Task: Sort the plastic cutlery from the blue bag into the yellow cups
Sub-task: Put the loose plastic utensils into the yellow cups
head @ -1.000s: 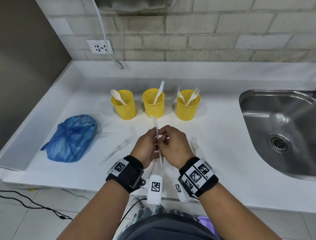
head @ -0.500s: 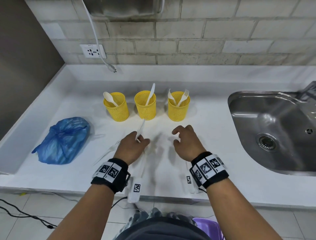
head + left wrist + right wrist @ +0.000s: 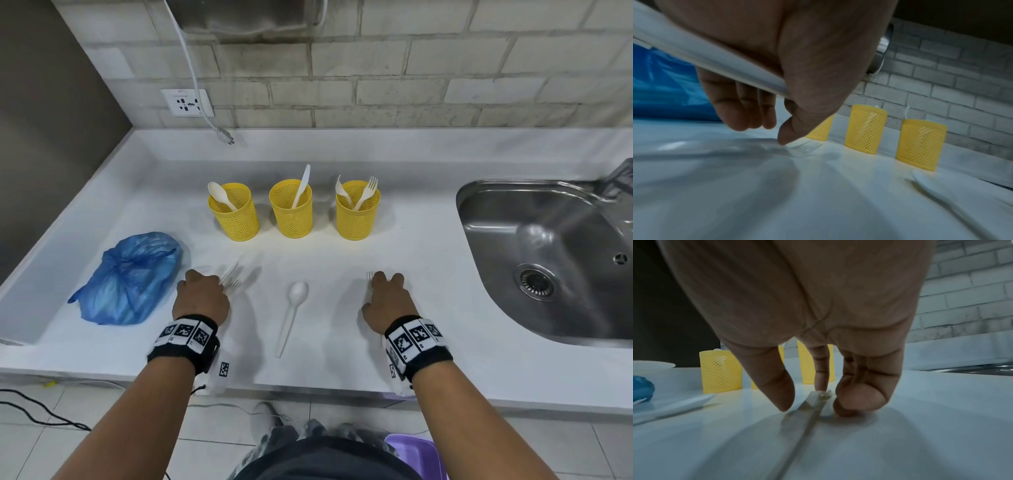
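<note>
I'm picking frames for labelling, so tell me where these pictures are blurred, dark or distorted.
Head view: bright and mostly sharp, but the forks by the left hand are motion-smeared, and the wide lens bows the counter edges. Left wrist view: dim, bluish, smeared across the counter; the cups are clearer. Right wrist view: dim, the palm fills the frame, the fork under the right hand is soft.

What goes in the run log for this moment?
left hand: holds white plastic knife | right hand: over white plastic fork | white plastic spoon: on counter
</note>
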{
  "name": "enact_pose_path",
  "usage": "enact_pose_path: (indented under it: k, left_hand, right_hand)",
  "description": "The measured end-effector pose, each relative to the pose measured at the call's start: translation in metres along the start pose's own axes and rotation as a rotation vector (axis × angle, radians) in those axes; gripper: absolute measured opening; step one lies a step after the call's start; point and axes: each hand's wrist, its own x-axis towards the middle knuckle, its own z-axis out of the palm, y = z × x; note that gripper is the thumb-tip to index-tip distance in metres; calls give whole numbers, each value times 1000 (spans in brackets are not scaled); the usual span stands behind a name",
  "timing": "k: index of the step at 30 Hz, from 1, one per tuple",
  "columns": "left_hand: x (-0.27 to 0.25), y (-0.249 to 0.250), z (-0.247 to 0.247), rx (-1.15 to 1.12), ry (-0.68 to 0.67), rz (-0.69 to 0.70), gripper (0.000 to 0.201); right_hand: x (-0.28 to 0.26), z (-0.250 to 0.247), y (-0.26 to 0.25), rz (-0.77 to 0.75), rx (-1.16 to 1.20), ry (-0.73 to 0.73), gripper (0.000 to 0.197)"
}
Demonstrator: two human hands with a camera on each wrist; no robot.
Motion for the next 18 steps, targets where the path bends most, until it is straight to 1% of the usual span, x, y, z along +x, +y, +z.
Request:
enact_pose_path:
  k: [2, 7, 10, 12, 15, 16, 18]
  left_hand:
    - [0, -2, 2, -1, 0, 2, 30]
    - [-4, 2, 1, -87, -1, 25, 22]
    - [-7, 7, -3, -178, 6, 21, 15]
    - [-9, 10, -8, -328, 8, -2, 15]
    - [-14, 19, -17, -665, -37, 0, 21]
    - [-17, 24, -20, -791, -64, 14, 23]
    - [-28, 40, -27, -1080, -136, 41, 30]
  right_hand:
    - [0, 2, 0, -14, 10, -4, 49]
    - [1, 1, -6, -47, -9, -15, 52]
    - [5, 1, -11, -58, 69, -28, 59]
    - [5, -2, -16, -85, 172, -15, 60]
    - [3, -4, -27, -157, 339, 42, 53]
    - [2, -4, -32, -181, 385, 49, 48]
    - [1, -2, -43, -205, 486, 37, 32]
